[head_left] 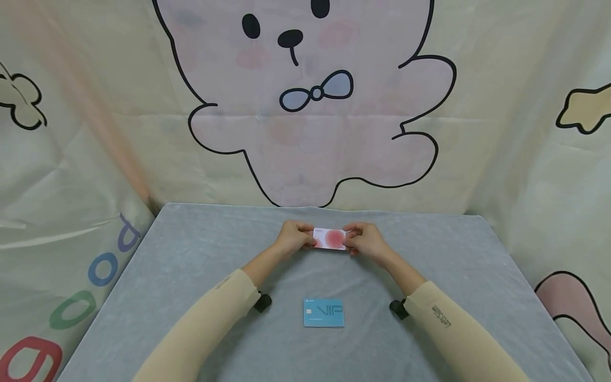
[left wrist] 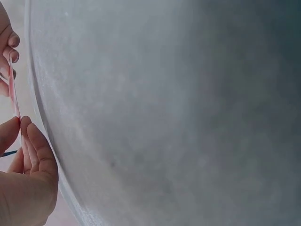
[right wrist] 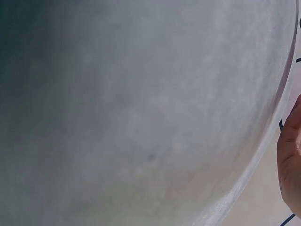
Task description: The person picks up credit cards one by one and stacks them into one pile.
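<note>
Both hands hold up a small white card with pink round patches [head_left: 329,239] over the far part of the table. At the card's left end, my left hand [head_left: 293,237] pinches it between thumb and fingers. My right hand [head_left: 366,241] pinches the opposite end the same way. In the left wrist view the pink card [left wrist: 13,92] shows nearly edge-on between the two hands. Only part of the right hand [right wrist: 290,160] enters the right wrist view, and the card is out of sight there. Closer to me, a blue card marked VIP [head_left: 324,313] lies flat on the table.
A grey-blue cloth [head_left: 229,223] covers the table, whose back edge runs just beyond the hands. Behind it hangs a pale curtain with a cartoon bear [head_left: 305,143]. Dark wrist cameras, such as the left one [head_left: 262,303], sit at the sleeve ends.
</note>
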Demonstrator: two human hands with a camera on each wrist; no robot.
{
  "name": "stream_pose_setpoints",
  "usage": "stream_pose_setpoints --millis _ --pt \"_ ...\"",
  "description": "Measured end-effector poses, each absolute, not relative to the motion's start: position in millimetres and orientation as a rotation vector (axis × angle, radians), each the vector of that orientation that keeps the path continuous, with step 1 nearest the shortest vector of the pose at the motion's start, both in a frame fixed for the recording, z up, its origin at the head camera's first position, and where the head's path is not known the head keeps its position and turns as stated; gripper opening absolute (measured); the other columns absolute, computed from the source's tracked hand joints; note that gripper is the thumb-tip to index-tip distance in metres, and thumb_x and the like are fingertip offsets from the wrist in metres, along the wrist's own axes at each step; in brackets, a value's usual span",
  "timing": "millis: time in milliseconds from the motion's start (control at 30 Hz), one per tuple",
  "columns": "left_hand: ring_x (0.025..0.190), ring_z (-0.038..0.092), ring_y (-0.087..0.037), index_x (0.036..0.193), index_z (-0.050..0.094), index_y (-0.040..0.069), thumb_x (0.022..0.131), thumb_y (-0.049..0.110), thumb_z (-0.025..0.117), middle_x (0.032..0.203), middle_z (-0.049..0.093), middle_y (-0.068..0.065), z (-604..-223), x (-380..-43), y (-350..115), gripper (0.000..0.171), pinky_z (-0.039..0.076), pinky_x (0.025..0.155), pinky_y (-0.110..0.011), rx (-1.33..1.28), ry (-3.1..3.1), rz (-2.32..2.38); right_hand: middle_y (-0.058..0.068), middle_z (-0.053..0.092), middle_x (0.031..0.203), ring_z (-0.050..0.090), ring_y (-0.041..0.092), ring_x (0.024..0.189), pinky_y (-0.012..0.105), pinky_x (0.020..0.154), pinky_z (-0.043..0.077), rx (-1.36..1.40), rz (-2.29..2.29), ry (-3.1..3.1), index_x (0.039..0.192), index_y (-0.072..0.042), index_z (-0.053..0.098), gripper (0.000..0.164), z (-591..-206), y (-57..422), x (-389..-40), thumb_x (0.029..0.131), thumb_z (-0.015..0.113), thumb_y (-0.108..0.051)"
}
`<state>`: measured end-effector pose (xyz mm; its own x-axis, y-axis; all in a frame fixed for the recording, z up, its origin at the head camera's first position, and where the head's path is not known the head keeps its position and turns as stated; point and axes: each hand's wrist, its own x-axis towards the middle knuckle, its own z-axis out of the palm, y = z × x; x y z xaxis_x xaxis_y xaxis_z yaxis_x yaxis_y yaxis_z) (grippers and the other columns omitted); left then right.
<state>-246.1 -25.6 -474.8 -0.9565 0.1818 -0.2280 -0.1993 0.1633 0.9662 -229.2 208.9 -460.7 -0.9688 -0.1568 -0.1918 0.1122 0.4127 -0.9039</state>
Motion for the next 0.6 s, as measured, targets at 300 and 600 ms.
stream_pose_setpoints --millis 300,600 --pt "0.072 0.064 -0.014 0.125 0.071 -0.006 0.084 -0.01 0.078 0.096 0.072 -0.012 -469.5 -236.9 -31.1 0.042 0.058 0.065 -0.027 -0.039 2.121 1.85 0.016 0.069 0.097 0.07 0.025 0.079 0.036 0.069 0.061 -0.081 -1.574 2.434 0.132 0.009 0.062 0.036 -455.6 206.4 -218.8 0.097 0.069 0.002" --pt "0.072 0.064 -0.016 0.123 0.072 -0.007 0.082 -0.009 0.079 0.093 0.071 -0.013 -466.9 -226.3 -38.1 0.041 0.059 0.067 -0.029 -0.035 2.131 1.852 0.016 0.069 0.097 0.071 0.028 0.082 0.038 0.072 0.061 -0.115 -1.586 2.408 0.132 0.01 0.062 0.038 -450.0 202.9 -207.8 0.097 0.071 0.001"
